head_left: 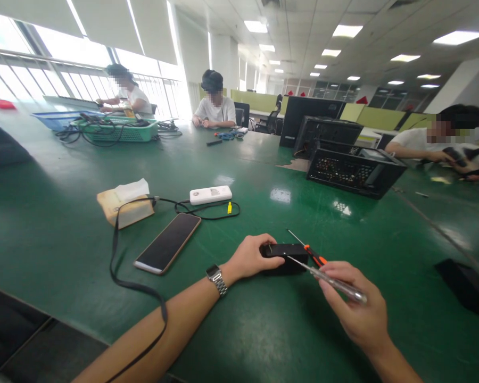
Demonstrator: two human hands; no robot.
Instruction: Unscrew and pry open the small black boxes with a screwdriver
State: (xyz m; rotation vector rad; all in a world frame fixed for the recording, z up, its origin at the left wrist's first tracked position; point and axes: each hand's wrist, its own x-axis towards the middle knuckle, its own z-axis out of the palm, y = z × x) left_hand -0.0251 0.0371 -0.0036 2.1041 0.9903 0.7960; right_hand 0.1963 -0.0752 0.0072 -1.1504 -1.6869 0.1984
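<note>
My left hand (255, 255) is closed around the left end of a small black box (291, 264) on the green table. Its thumb lies along the near side and the fingers curl over the far side. In my right hand (359, 303) is a screwdriver (339, 285) with a clear handle, pinched between thumb and fingers. The screwdriver's thin shaft points left, and its tip is at the box's upper edge; whether it sits in a screw I cannot tell. Just behind the box lies a second screwdriver (314, 255) with an orange and black handle, partly hidden.
Left of my hands lie a phone (168, 242), a tissue pack (127, 204), a white power bank (211, 195) and a black cable (112, 250) crossing my left forearm. A black metal computer case (355, 171) stands ahead. Another black piece (465, 284) lies right. Several people sit around.
</note>
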